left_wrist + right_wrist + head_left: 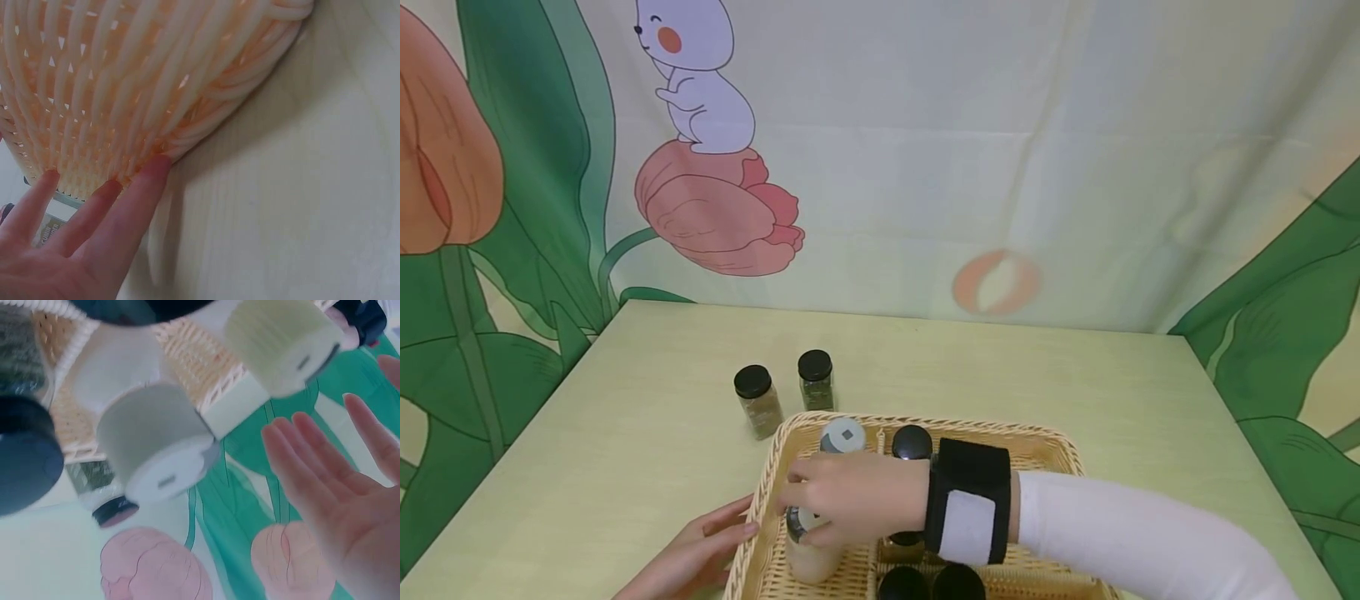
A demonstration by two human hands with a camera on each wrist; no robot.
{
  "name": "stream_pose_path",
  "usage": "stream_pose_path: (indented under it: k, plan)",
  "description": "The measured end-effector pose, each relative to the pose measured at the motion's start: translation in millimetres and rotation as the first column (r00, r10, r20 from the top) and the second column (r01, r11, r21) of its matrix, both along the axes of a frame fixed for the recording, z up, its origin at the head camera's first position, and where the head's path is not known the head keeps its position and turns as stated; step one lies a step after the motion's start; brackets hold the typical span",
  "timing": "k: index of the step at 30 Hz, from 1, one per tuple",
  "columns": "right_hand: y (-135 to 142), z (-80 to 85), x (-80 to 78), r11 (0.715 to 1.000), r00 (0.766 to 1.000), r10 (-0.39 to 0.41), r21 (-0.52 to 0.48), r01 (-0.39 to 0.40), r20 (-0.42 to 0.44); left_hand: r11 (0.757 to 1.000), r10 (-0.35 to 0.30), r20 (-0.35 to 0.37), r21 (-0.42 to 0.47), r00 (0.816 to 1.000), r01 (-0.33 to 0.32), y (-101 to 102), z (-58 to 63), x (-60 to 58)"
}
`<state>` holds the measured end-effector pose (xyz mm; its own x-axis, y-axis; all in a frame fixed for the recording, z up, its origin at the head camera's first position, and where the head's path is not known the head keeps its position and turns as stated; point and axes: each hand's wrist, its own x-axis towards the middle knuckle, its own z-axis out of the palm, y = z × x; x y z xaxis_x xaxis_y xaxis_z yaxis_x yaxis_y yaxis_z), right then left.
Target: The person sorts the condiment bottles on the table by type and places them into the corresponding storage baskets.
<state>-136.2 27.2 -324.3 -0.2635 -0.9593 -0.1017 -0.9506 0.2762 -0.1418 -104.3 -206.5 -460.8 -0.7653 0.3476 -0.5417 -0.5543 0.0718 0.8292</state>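
My left hand (696,554) is at the left side of a wicker basket (925,422). In the left wrist view its straight fingers (131,206) touch the woven wall. My right hand (857,492) hovers above the basket's left compartment. Its fingers (312,456) are extended and apart from the bottles in the right wrist view. A bottle with a grey cap (844,435) stands at the back of that compartment. Nearer the front stands a pale bottle (812,562) with a light cap (284,347), partly hidden by my right hand in the head view.
A jar of brown seasoning (762,412) and a jar of green herbs (817,392), both black-lidded, stand on the table (587,433) behind the basket's left corner. Other black-lidded jars (912,442) stand in the basket's middle section. A printed curtain (880,192) hangs behind the table.
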Motion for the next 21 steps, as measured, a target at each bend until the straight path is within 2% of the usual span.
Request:
stream_pose_path:
  k: [4,8,16,21]
  plan:
    - [13.0,6.6,-3.7,0.996,0.997,-0.067,-0.065,0.069,0.030,1.000,0.010,0.004,-0.024,1.000,-0.010,0.9,0.5,0.3]
    - [29.7,8.9,-8.7,0.982,0.983,-0.156,-0.096,0.165,0.098,0.999,0.014,0.004,-0.041,1.000,-0.014,1.2,0.0,1.1]
    - [69.1,9.2,-18.0,0.928,0.941,-0.278,-0.202,0.315,0.191,0.999,0.008,-0.005,-0.045,1.000,-0.008,0.1,-0.9,1.1]
    - [95.8,11.3,-23.0,0.879,0.894,-0.358,-0.227,0.420,0.269,0.999,0.011,-0.005,-0.049,1.000,-0.011,1.6,0.5,0.6]
